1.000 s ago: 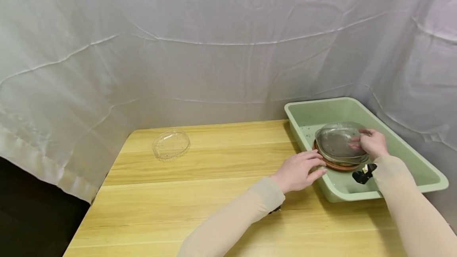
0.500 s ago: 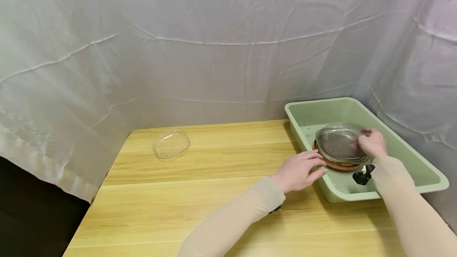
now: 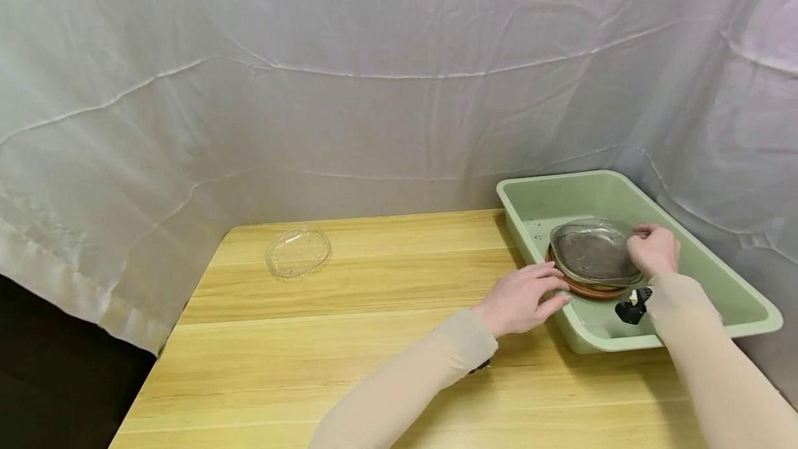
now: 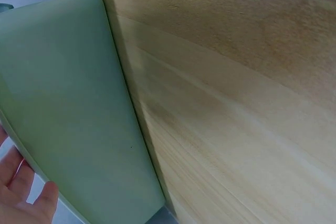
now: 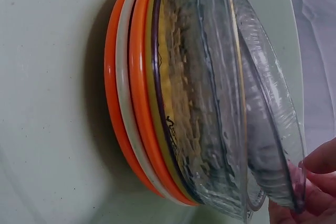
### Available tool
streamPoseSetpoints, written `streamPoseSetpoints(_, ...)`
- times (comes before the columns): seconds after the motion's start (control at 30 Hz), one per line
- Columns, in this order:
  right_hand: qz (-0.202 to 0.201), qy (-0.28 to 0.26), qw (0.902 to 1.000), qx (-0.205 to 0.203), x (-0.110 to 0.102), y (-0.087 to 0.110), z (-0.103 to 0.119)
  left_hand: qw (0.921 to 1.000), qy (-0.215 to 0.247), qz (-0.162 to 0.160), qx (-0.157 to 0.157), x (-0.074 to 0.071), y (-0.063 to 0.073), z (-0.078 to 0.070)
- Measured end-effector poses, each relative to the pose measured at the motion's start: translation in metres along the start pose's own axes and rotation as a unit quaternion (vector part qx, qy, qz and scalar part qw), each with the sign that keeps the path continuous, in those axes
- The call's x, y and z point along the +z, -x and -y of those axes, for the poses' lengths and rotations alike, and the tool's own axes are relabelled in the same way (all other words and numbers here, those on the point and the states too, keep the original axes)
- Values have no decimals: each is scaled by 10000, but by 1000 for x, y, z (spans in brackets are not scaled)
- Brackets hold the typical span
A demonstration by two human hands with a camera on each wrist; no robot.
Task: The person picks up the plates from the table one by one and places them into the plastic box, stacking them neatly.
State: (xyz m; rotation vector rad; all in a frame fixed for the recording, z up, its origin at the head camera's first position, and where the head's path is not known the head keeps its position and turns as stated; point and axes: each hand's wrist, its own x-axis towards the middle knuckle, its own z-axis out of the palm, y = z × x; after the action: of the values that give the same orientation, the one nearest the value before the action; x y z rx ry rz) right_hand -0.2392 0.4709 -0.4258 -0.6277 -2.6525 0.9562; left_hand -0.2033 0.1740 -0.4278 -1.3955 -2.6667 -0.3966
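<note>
My right hand [image 3: 654, 251] pinches the right edge of a clear glass-like plate [image 5: 275, 98] inside the green basin [image 3: 539, 224]. In the right wrist view this plate leans apart from another clear plate [image 5: 202, 77] at the gripped side. Below them is a stack with a yellow-and-dark patterned plate [image 5: 163, 98] and orange-rimmed plates [image 5: 142, 72] with a white one [image 5: 122, 77] between. My left hand [image 3: 520, 296] rests at the basin's near left rim, fingers relaxed over it; the left wrist view shows its fingertips [image 4: 47, 192] right at that rim.
On the wooden table's [image 3: 349, 338] far left lies another clear oval dish [image 3: 299, 255]. Grey curtains [image 3: 386, 130] hang behind and at both sides. Small dark specks mark the basin floor [image 5: 47, 103]. A black wrist camera [image 3: 632, 307] sits under my right wrist.
The right fingers, earlier seen spread through the clear plate, have drawn together at its right edge. The plate's far side has sunk slightly. The left hand has stayed in place.
</note>
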Motion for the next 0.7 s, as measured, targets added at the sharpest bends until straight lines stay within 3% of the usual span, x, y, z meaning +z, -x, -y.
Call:
streamPoseSetpoints(0.37,93,-6,9997,228,-1,4,-2,10000,16,33,-20,-1,1,-1)
streamPoseSetpoints(0.7,557,571,9968,-26,-5,5,-7,10000,25,27,-10,0,0,0)
